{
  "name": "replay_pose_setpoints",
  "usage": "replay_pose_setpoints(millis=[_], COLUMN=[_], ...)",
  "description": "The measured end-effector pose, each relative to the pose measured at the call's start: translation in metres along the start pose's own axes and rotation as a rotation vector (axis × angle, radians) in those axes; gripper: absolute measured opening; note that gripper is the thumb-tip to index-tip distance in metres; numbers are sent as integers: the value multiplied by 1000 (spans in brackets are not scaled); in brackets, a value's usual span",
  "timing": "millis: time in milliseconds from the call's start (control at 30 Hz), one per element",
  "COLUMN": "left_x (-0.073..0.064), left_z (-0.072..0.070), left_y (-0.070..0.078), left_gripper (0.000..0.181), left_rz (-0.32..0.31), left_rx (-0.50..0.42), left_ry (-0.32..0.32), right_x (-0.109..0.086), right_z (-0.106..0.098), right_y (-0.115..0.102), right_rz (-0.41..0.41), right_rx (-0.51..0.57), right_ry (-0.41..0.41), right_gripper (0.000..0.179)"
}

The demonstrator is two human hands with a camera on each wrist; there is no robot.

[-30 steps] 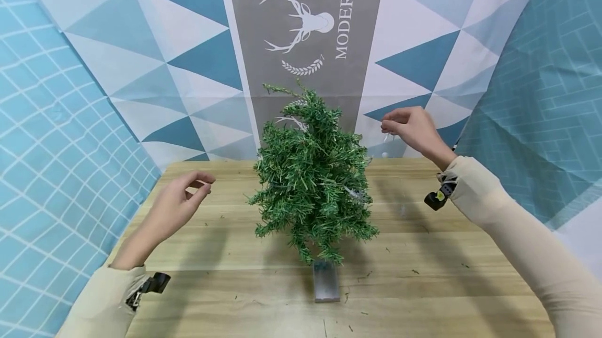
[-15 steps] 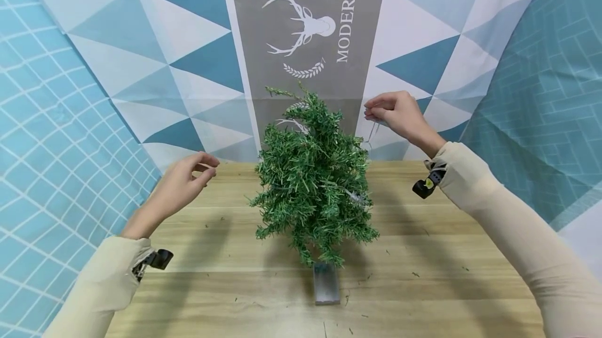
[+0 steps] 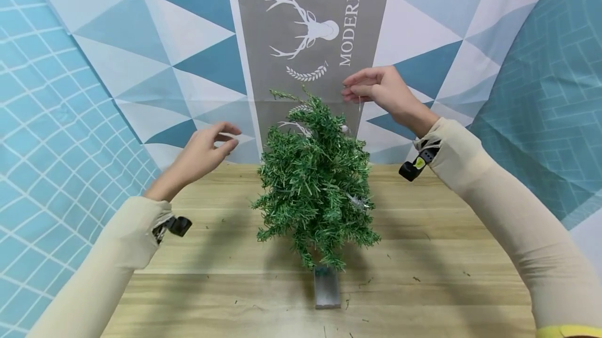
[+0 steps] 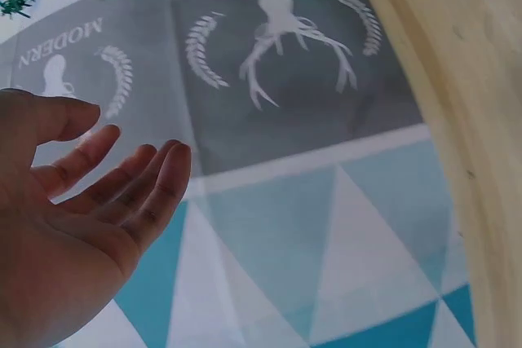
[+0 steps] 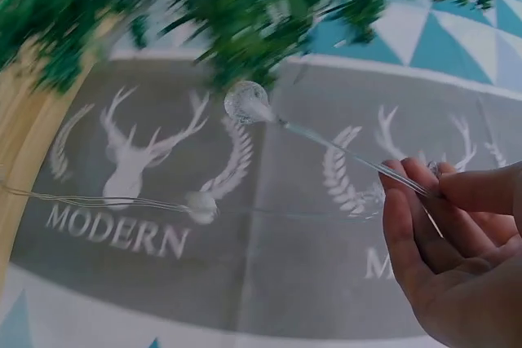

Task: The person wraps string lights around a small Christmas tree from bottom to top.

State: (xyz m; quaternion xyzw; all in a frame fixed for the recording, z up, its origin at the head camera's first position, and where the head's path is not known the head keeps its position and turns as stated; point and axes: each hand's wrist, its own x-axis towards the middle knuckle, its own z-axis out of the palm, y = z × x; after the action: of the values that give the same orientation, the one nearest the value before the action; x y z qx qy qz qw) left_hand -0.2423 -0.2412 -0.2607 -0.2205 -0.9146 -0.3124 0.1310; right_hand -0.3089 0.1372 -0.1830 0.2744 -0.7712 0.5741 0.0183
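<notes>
A small artificial Christmas tree (image 3: pixel 314 191) stands on the wooden table, its grey rectangular base (image 3: pixel 326 290) showing at the front. Beside the upper right of the tree, my right hand (image 3: pixel 378 91) pinches the thin clear wire of a string of fairy lights (image 5: pixel 351 157) between thumb and fingers. One round clear bulb (image 5: pixel 246 103) stands out from the wire near the branches; a second bulb (image 5: pixel 201 208) is farther along it. My left hand (image 3: pixel 203 151) hovers to the left of the tree, fingers relaxed and holding nothing. Its palm (image 4: pixel 73 266) shows in the left wrist view.
A silvery piece (image 3: pixel 357 201) sits among the lower right branches. Green needle scraps lie about the tabletop (image 3: pixel 414 296). A patterned cloth (image 3: pixel 312 30) with deer heads hangs right behind the table, and a blue grid cloth (image 3: pixel 51 134) closes the left side.
My right hand has moved up and left toward the treetop, carrying the light wire with it. My left hand has risen and come closer to the tree.
</notes>
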Motion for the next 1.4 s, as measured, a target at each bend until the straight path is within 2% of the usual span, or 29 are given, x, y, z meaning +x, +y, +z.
replay_pose_setpoints(millis=[167, 300, 400, 500, 667, 733, 800, 900, 1000, 1100, 1167, 1233, 1300, 1400], left_x=[29, 48, 64, 79, 96, 101, 105, 110, 113, 114, 113, 110, 106, 101], left_z=[-4, -8, -7, -3, 14, 22, 29, 35, 35, 30, 26, 23, 20, 18], left_y=[33, 64, 78, 85, 87, 84, 81, 73, 66, 57, 51, 46, 42, 39], left_gripper=[44, 50, 50, 49, 47, 46, 41, 32, 28, 27, 23, 23, 27, 33], left_rz=[5, 6, 22, 20, -32, -51, -65, -58, -32, 19, 53, 88, 110, 146], left_rx=[-145, -275, -362, -467, -563, -607, -647, -624, -578, -536, -444, -286, -146, -16], left_ry=[-46, -65, -100, -198, -386, -428, -438, -368, -231, -108, -56, -22, -8, 2], right_x=[8, 16, 22, 28, 32, 31, 29, 24, 18, 14, 14, 15, 15, 12], right_z=[7, 18, 27, 35, 44, 45, 45, 42, 37, 31, 28, 25, 21, 16], right_y=[-10, -19, -26, -29, -30, -30, -31, -32, -33, -30, -24, -15, -5, 7], right_rz=[7, 21, 25, 17, -6, -15, -15, -13, -3, -12, -29, -47, -52, -45], right_rx=[142, 169, 159, 138, 127, 128, 136, 149, 148, 97, 17, -97, -229, -409], right_ry=[-31, -49, -82, -151, -253, -271, -277, -258, -231, -217, -215, -212, -202, -187], right_gripper=[23, 25, 26, 27, 30, 30, 30, 29, 27, 26, 25, 23, 22, 19])
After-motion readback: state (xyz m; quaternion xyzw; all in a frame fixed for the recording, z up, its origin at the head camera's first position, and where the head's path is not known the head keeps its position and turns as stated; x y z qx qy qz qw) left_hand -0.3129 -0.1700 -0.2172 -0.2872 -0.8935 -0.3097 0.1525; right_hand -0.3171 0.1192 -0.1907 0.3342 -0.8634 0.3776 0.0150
